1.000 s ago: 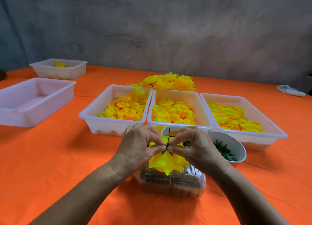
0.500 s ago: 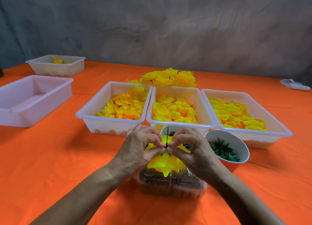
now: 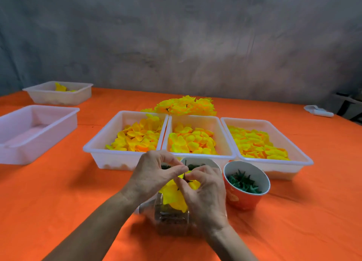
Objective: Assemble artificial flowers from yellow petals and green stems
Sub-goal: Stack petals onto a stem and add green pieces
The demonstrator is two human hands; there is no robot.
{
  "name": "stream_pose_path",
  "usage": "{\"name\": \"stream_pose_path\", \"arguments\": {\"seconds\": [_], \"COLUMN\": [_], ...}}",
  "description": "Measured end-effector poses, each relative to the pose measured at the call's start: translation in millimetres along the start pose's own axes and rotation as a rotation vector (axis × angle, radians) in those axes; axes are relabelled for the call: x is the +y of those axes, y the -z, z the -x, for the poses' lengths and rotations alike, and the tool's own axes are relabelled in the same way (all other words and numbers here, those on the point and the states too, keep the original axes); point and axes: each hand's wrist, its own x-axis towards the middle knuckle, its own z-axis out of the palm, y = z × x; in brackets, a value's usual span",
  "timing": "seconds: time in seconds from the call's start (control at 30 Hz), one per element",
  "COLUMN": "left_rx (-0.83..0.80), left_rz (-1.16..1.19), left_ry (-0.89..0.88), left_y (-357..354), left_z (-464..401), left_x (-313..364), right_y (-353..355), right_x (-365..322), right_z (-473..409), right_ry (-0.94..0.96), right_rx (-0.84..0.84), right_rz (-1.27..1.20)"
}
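Head view: I look down at my two hands, working near the front edge of the tabletop.
What changed: my right hand (image 3: 203,192) has slid in over the yellow flower (image 3: 174,198) and now covers most of it; a second ago both hands met evenly at the stem tip.
Left hand: my left hand (image 3: 154,174) is pinched shut on the thin green stem (image 3: 185,164), which stands upright between my thumbs.
Right hand: fingers closed on the dark calyx at the petals' centre, pressing it along the stem.
Meaning: I judge this flower nearly seated; it is not yet on the finished pile.
Surface, left: two white trays (image 3: 39,123) near the left edge of the orange tabletop (image 3: 58,202), one bare inside, the far one holding a few petals.
Surface, middle: three trays of yellow petals (image 3: 137,137), the finished flowers (image 3: 186,106) behind them.
Surface, right: a red bowl (image 3: 242,200) of green calyxes beside my right hand.
Room: a grey mottled backdrop (image 3: 176,35) behind the far edge.
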Motion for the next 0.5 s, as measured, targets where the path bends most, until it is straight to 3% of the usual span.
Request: {"name": "stream_pose_path", "arguments": {"seconds": [0.5], "left_rx": [0.038], "left_rz": [-0.226], "left_ry": [-0.197], "left_y": [-7.9], "left_z": [-7.0], "left_x": [2.6], "right_y": [-25.4], "right_x": [15.3], "right_z": [7.7], "right_ry": [0.11], "right_rx": [0.28], "right_rz": [-0.079]}}
